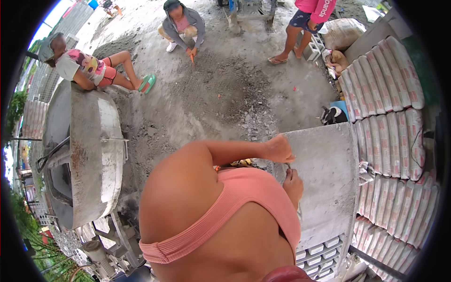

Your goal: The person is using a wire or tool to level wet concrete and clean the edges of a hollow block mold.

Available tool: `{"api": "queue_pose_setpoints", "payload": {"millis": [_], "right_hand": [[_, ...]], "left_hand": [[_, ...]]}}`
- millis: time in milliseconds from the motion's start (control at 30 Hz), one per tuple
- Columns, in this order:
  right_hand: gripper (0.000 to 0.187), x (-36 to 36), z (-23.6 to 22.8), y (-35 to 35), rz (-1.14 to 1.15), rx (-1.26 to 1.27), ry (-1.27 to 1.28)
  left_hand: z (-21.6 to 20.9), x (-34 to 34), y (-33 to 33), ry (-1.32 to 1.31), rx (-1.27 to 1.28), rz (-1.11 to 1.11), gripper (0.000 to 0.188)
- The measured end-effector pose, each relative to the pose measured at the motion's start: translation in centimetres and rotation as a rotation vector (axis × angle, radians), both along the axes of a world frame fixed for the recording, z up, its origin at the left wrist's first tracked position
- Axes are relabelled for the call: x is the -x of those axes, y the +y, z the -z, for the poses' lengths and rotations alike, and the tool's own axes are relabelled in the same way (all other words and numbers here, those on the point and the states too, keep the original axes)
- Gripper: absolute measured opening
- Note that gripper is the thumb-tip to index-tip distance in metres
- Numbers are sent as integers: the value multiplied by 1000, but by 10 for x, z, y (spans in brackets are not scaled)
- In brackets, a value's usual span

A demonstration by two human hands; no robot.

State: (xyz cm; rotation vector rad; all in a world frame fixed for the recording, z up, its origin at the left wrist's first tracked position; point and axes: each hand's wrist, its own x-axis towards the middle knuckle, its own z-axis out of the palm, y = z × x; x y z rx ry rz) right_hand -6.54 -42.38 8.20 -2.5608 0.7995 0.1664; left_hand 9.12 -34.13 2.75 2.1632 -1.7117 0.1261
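Observation:
My left arm bends across to the right, and my left hand [279,148] is closed over the near part of a grey concrete-topped slab [326,160]. Just below it, my right hand [294,186] is closed too, its forearm hidden behind my body. A thin, dark, stick-like piece [288,166] juts up from the right hand toward the fingers of the left. Its lower part is hidden, so its kind does not show. What the left fingers pinch, if anything, is too small to make out.
Stacked cement bags [380,84] line the right side. A large drum mixer [89,155] stands left, where a person [89,70] leans. Another person [183,26] squats ahead; a third [300,28] stands farther right. A black-and-white dog [334,115] lies beyond the slab, near gravel [225,89].

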Motion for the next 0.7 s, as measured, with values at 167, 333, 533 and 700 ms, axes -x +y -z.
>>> {"api": "queue_pose_setpoints", "payload": {"millis": [167,333,533,700], "right_hand": [[26,1,2,-2,-21,-10,-19],[26,0,7,-3,-21,-39,-22],[27,1,6,-2,-21,-30,-12],[27,5,10,-4,-48,-17,-46]], "left_hand": [[-4,0,1,44,75,8,51],[4,1,-1,9,94,1,51],[9,2,-4,-22,91,-25,54],[9,12,-5,-46,33,-66,57]]}}
